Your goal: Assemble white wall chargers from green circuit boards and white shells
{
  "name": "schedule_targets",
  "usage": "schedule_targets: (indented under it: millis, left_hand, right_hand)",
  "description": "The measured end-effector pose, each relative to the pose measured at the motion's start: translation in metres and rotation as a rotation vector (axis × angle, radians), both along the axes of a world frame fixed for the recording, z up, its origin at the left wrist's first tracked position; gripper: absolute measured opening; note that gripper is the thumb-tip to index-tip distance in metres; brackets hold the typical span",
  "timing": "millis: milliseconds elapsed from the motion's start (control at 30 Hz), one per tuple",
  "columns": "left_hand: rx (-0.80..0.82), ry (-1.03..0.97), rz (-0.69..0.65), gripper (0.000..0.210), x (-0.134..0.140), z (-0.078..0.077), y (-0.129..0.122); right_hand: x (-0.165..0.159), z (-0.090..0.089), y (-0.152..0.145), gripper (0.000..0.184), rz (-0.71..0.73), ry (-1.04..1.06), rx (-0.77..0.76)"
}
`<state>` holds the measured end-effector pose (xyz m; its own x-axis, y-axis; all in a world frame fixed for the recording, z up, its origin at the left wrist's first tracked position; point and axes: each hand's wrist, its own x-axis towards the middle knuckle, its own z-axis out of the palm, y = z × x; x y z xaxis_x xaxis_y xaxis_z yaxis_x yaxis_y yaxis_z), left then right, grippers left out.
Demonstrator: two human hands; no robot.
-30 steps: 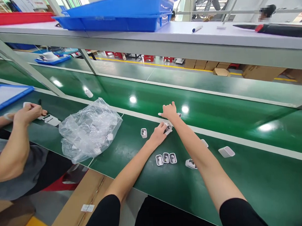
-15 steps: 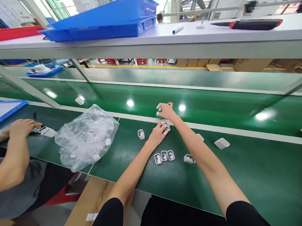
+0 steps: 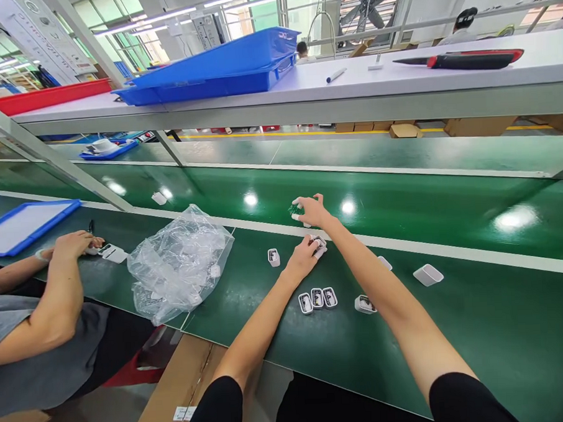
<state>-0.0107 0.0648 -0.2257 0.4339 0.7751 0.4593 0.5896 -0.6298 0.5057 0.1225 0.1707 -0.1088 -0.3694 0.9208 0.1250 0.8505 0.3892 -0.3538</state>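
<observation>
My left hand [image 3: 306, 253] is closed around a small white plastic housing [image 3: 319, 242], open at the top, at the belt's near edge. Just beyond it, my right hand [image 3: 313, 211] pinches a small green circuit board [image 3: 294, 208] between thumb and finger; the board is partly blurred against the green belt. White finger cots cover some fingertips. Three white housings with parts inside [image 3: 317, 298] stand side by side nearer to me. Another housing [image 3: 273, 257] stands to the left, and one [image 3: 364, 304] lies partly behind my right forearm.
A clear plastic bag [image 3: 181, 265] lies on the left of the green bench, beside a co-worker's hands [image 3: 75, 245]. A white housing [image 3: 428, 275] lies at right. The shelf [image 3: 333, 103] above holds blue trays [image 3: 210, 71] and a black-and-red tool [image 3: 471, 59]. A green belt [image 3: 403, 212] runs behind.
The camera view has tilted up and shifted left, so everything sits lower and further right. My right hand has moved slightly up and away from the housing, with the circuit board.
</observation>
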Motion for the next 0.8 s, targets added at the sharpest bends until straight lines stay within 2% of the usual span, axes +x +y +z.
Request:
schedule_targets:
  millis: [67,133,233,333,433,500,567,633,800]
  left_hand:
    - [-0.008,-0.016,0.0,0.007,0.0,0.0,0.0]
    - [-0.02,-0.038,0.003,0.009,0.0,0.001,0.0]
    - [-0.028,-0.085,0.002,0.01,-0.001,0.008,-0.003]
    - [-0.009,-0.158,0.007,0.007,-0.003,0.021,-0.006]
    - [0.014,-0.228,0.037,0.014,-0.005,0.033,-0.006]
    - [0.001,-0.236,0.056,0.015,-0.005,0.033,-0.004]
    - [-0.037,-0.207,0.057,0.007,-0.004,0.028,-0.001]
    - [-0.075,-0.173,0.058,0.01,-0.002,0.02,0.001]
    - [-0.105,-0.171,0.084,0.009,-0.002,0.01,0.005]
  right_hand:
    - [0.023,0.014,-0.012,0.049,-0.007,0.081,0.06]
    - [0.055,0.026,-0.036,0.052,-0.011,0.134,0.118]
    - [0.109,0.031,-0.097,0.051,-0.033,0.242,0.258]
    - [0.161,0.011,-0.173,0.049,-0.119,0.306,0.445]
    - [0.203,-0.025,-0.237,0.048,-0.267,0.279,0.562]
    - [0.221,-0.049,-0.265,0.046,-0.379,0.299,0.609]
    - [0.23,-0.067,-0.28,0.046,-0.465,0.33,0.628]
    - [0.233,-0.076,-0.285,0.047,-0.506,0.347,0.621]
    - [0.225,-0.078,-0.284,0.048,-0.476,0.345,0.589]
